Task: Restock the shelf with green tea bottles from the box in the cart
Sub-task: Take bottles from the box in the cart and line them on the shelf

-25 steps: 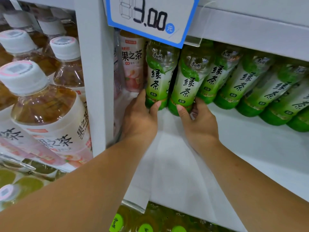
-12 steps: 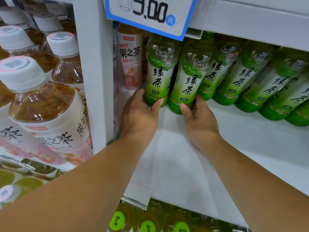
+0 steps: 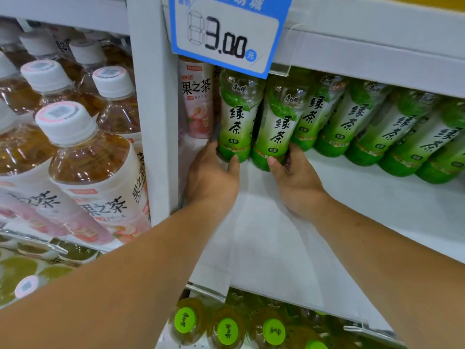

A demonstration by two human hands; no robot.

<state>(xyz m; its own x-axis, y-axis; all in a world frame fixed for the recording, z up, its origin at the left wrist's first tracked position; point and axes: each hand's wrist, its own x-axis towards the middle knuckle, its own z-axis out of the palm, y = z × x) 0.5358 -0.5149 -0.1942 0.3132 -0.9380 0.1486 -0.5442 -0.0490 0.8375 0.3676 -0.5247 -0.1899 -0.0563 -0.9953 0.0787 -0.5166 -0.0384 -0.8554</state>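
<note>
Mid-restock: gripping base of one green tea bottle [image 3: 235,122] in left hand [image 3: 214,177], base of neighbouring bottle [image 3: 275,132] in right hand [image 3: 294,182], both standing on shelf [image 3: 276,248] beside filled row [image 3: 377,127] right of right hand; bare space nearer than hands likely left to fill; box, cart unseen.

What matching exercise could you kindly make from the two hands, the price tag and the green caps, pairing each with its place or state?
1. left hand
2. right hand
3. price tag
4. green caps

A. hangs at the upper shelf edge
B. grips the second green bottle
C. below the white shelf
D. grips the leftmost green bottle

Pairs: 1-D, 2-B, 3-A, 4-C
</note>
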